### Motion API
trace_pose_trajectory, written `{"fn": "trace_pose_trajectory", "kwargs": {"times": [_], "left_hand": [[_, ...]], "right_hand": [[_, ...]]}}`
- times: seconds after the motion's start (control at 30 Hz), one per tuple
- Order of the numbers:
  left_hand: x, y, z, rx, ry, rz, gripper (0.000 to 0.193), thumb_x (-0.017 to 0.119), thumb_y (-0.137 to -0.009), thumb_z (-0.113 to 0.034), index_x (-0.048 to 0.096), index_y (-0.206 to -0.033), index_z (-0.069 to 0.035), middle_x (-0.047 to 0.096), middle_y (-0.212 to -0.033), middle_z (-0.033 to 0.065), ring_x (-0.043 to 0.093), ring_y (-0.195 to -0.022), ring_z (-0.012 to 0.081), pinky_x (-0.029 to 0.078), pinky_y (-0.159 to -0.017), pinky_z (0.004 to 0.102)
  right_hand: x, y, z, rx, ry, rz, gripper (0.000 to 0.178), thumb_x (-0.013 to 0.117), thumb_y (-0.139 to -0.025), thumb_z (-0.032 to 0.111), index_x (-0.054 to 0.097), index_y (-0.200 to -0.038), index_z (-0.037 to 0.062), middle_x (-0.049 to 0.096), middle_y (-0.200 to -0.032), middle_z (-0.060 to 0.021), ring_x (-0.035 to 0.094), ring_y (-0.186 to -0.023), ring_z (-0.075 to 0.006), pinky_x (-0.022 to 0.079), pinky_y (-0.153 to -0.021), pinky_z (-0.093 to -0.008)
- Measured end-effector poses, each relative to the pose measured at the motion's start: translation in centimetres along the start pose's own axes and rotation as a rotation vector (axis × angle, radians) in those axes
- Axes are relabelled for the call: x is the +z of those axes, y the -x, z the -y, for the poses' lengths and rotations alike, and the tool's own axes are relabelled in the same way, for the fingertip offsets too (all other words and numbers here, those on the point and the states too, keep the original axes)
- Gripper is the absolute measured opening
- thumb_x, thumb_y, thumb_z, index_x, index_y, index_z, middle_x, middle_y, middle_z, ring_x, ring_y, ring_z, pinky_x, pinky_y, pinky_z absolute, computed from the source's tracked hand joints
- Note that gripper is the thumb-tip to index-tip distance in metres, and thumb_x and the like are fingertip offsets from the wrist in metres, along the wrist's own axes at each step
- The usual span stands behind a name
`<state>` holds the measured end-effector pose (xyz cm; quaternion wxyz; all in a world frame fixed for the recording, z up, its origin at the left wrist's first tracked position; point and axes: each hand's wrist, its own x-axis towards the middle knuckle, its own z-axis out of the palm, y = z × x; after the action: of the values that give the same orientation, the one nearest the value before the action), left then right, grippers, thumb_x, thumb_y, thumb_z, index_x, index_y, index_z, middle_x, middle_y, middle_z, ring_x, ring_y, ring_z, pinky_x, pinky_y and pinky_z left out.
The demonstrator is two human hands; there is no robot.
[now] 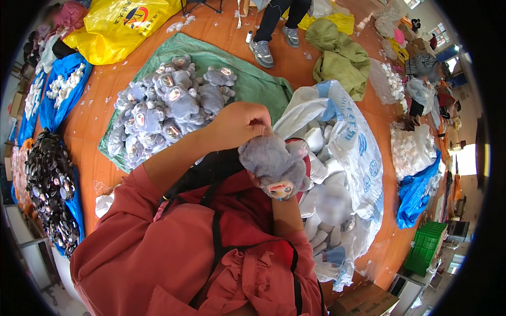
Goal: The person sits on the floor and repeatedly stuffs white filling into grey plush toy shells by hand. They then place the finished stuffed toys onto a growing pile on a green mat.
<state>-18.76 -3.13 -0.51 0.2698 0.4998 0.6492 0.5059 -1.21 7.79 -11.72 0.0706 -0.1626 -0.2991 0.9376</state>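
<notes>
A grey plush toy (pixel 269 158) hangs head down in front of my chest, its small printed face at the lower end. My right hand (pixel 254 179) holds it from behind; most of that hand is hidden by the toy and only a bit of the fingers shows at its left side. Just above the toy's upper end, my left hand (pixel 245 120) is closed in a pinch. What its fingertips grip is too small to make out. Left of my forearm lies a pile of similar grey plush toys (pixel 168 102) on a green sheet (pixel 247 71).
A white woven sack (pixel 363 168) at my right holds several grey and white stuffed pieces. Dark parts (pixel 50 189) lie heaped at the far left. Yellow bags (pixel 118 31) and an olive sack (pixel 342 58) lie farther off. Another person's shoes (pixel 262 52) rest beyond the sheet.
</notes>
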Motion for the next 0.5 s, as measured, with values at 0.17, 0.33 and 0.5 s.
{"fn": "trace_pose_trajectory", "kwargs": {"times": [0.17, 0.33, 0.5], "left_hand": [[0.9, 1.5, 0.2, -0.189, -0.036, -0.133, 0.022, 0.07, -0.087, -0.02, 0.06, -0.096, -0.003, 0.064, -0.083, 0.0041, 0.061, -0.075, 0.0137, 0.05, -0.068, 0.0294], [2.9, 4.2, 1.7, -0.022, -0.456, -0.071, 0.029, 0.068, -0.09, -0.029, 0.053, -0.085, -0.005, 0.055, -0.071, 0.0118, 0.057, -0.066, 0.0304, 0.044, -0.06, 0.0393], [2.4, 4.0, 3.3, 0.091, -0.224, 0.007, 0.034, 0.063, -0.094, -0.028, 0.048, -0.077, -0.002, 0.048, -0.069, 0.012, 0.052, -0.065, 0.0264, 0.04, -0.059, 0.0396]], "right_hand": [[0.7, 0.3, 0.4, -0.061, 0.116, 0.012, 0.05, 0.042, -0.097, 0.043, 0.049, -0.124, 0.002, 0.062, -0.095, -0.0202, 0.062, -0.068, -0.0336, 0.05, -0.042, -0.0401], [0.0, 1.0, 0.1, -0.078, -0.332, 0.101, 0.057, 0.037, -0.095, 0.048, 0.049, -0.127, 0.0027, 0.063, -0.101, -0.0224, 0.063, -0.07, -0.0391, 0.051, -0.046, -0.0459], [0.9, 1.2, 0.3, -0.089, -0.288, 0.037, 0.06, 0.039, -0.094, 0.05, 0.05, -0.129, 0.0026, 0.063, -0.103, -0.024, 0.063, -0.07, -0.0418, 0.053, -0.048, -0.0475]]}}
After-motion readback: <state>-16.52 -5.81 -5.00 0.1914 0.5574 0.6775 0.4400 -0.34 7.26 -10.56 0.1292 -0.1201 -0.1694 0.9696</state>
